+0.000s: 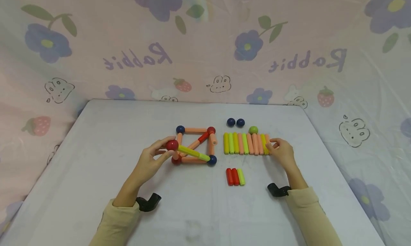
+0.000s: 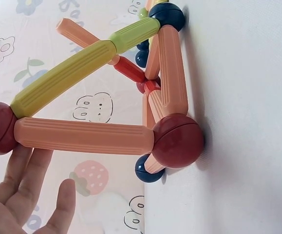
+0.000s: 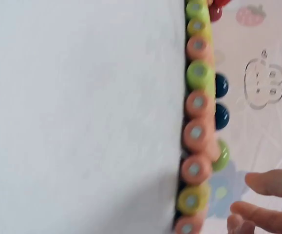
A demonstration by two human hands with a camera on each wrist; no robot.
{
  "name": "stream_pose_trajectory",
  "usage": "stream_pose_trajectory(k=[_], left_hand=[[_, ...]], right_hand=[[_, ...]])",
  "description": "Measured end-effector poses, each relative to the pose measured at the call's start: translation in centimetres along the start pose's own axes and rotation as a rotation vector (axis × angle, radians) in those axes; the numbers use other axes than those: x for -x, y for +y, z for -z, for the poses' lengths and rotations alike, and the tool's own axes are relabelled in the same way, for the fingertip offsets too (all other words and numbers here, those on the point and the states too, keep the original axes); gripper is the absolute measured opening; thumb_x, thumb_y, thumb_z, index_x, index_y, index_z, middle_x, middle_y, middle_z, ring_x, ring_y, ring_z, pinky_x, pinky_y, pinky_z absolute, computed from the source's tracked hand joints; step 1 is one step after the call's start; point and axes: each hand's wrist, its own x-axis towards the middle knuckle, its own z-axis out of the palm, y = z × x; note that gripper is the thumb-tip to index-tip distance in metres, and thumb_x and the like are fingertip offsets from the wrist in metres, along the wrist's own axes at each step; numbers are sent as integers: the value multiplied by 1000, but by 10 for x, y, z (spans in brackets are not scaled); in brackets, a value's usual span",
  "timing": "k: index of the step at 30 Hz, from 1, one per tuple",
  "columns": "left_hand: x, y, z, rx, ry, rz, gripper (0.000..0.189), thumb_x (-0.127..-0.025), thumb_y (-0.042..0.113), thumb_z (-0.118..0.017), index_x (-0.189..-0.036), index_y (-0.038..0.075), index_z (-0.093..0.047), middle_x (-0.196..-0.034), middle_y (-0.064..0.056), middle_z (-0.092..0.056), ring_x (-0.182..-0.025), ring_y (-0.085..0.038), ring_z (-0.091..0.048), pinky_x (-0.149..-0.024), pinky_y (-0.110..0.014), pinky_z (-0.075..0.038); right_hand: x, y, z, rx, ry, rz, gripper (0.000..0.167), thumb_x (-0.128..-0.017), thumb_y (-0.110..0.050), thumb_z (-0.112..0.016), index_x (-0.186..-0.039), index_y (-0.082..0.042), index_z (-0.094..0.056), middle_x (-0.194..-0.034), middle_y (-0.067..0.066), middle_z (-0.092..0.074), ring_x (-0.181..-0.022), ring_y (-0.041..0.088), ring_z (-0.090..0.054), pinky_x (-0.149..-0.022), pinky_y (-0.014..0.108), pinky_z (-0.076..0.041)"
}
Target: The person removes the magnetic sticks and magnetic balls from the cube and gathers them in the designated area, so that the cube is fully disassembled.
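A frame of magnetic sticks and balls (image 1: 194, 160) stands on the table, its base a four-sided outline of orange sticks with red and blue corner balls. My left hand (image 1: 149, 164) holds a raised red ball (image 1: 172, 145) between thumb and fingers. From that ball an orange stick (image 2: 82, 135) runs to a corner red ball (image 2: 178, 141), while joined yellow and green sticks (image 1: 192, 152) slope to a blue ball (image 1: 212, 160). Beside the right end of a row of sticks (image 1: 245, 144) is my right hand (image 1: 282, 154), its thumb and fingers apart (image 3: 272, 183).
Two dark blue balls (image 1: 231, 122) and a green ball (image 1: 253, 130) lie behind the row. Two red sticks (image 1: 232, 177) and one yellow-green stick (image 1: 241, 176) lie nearer me. A patterned curtain (image 1: 199, 60) hangs behind the white table (image 1: 192, 206).
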Motion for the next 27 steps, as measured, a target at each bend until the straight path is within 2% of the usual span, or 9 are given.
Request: stream_pose_trajectory(k=[5,10,13,17,20,23,27], left_hand=[[0,0,1,-4,-2,-6,43,-92,11,-64,-134,6,-55,-128,-15,-63,-111,17,-48,-92,-16,-48],[1,1,2,-4,-8,-4,43,-92,12,-63,-134,5,-54,-129,-14,-63,-111,17,-47,-93,-18,-48],[1,1,2,-2,-8,-3,44,-92,11,-63,-134,5,-54,-129,-14,-63,-111,17,-47,-93,-18,-48],[1,1,1,-2,-7,-1,43,-92,11,-63,-134,5,-54,-128,-14,-63,-110,17,-48,-92,-18,-48],[1,2,1,-2,-6,-2,43,-92,11,-63,-134,7,-55,-128,-14,-63,-110,17,-48,-93,-18,-48],[1,3,1,3,-4,-3,43,-92,12,-63,-134,8,-55,-128,-15,-63,-110,17,-48,-92,-18,-48],[0,2,1,8,-7,-5,43,-92,11,-63,-134,6,-54,-130,-15,-62,-111,18,-47,-92,-17,-48]], right_hand=[[9,-28,-9,-49,38,173,34,-90,-13,-65,-115,11,-62,-87,23,-62,-76,27,-60,-58,18,-42],[20,-58,-28,-121,6,313,30,-86,-7,-69,-110,10,-63,-83,18,-64,-74,21,-58,-60,15,-44],[28,-76,-41,-159,-14,375,32,-84,-6,-72,-112,7,-63,-87,16,-66,-77,21,-59,-63,17,-48],[39,-100,-55,-238,-61,417,40,-84,-9,-73,-119,4,-59,-105,20,-66,-94,29,-63,-74,32,-58],[41,-114,-64,-292,-90,427,46,-86,-10,-71,-127,3,-54,-122,22,-61,-109,34,-59,-84,44,-57],[38,-124,-72,-311,-94,434,51,-87,-9,-70,-132,2,-50,-132,22,-56,-119,36,-55,-90,48,-55],[32,-132,-81,-294,-78,446,53,-86,-3,-66,-136,2,-48,-132,21,-56,-120,37,-54,-91,48,-54]])
